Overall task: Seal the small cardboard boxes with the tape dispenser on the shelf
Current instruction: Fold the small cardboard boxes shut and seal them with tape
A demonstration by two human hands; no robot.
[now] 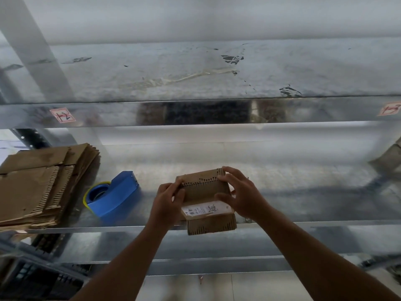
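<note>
On the lower shelf, at its front edge: small cardboard box (206, 192), held up between both hands, with a white label (206, 209) on the near face and the lowest flap reaching past the shelf (303, 192) lip.
Left hand (167, 203): grips the box's left side, fingers curled at the upper left edge where the corrugated flap ends meet.
Right hand (243, 196): grips the right side, fingers hooked over the far top corner, thumb on the near face.
Tape dispenser (115, 196): blue, with a yellow-rimmed roll, lying on the same shelf to the left of the box, apart from it and untouched.
Flattened cardboard stack (36, 185): further left, beyond the dispenser.
Step in hand: probably closing and squaring the flaps; no tape on this seam that I can make out.
Next move calls for: one hand pinning the flaps shut while the other, likely the left, reaches across for the dispenser.
</note>
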